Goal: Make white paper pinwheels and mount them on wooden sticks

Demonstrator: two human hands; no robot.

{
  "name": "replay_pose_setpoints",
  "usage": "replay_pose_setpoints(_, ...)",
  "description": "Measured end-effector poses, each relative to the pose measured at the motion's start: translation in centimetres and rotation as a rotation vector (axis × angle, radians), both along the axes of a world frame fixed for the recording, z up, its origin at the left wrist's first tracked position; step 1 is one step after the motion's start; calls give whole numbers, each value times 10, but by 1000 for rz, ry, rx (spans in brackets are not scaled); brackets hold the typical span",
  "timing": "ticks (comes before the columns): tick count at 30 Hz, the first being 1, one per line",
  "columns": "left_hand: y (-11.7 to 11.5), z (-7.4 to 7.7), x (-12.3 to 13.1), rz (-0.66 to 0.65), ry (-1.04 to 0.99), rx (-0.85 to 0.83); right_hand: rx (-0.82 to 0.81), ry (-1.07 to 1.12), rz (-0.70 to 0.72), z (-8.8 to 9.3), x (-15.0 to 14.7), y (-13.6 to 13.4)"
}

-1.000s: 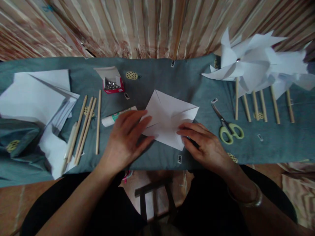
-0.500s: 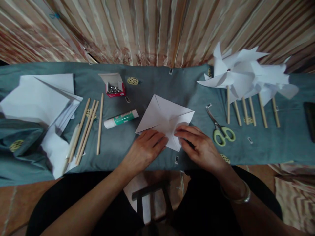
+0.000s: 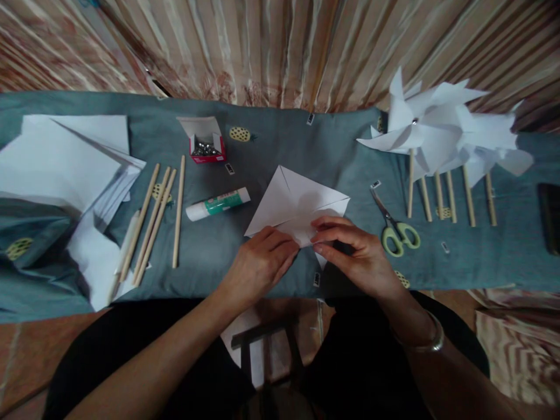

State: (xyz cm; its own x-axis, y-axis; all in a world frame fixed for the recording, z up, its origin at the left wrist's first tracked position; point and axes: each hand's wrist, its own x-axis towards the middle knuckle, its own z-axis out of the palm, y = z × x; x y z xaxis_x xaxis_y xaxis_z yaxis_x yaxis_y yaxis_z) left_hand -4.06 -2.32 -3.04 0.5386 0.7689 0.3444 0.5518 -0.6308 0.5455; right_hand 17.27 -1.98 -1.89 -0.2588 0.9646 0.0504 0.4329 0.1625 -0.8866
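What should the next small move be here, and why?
Probably bend the paper's near-corner flap toward its middle. The left hand and right hand are both at its near side, slits run in from its corners, and the front pinwheel has blades gathered at its centre.

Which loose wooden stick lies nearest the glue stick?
The rightmost loose stick, just left of the glue stick; it lies apart, while the other loose sticks bunch together farther left.

Wht paper sq (image 3: 297, 204), corners slit, nr edge bent, on cloth (image 3: 280, 137).
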Motion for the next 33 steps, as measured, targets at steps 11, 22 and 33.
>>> replay_pose_setpoints(11, 0, -3, -1, 22, -60, -31, 83, -97, -139, -5, -18, 6)
replay_pose_setpoints(22, 0, -8, -1, 6, -116, -51, 131, -207, -154, -4, -20, 5)
replay_pose_setpoints(33, 1, -5, -1, 41, -74, -45, 234, -280, -84, -3, -20, 2)
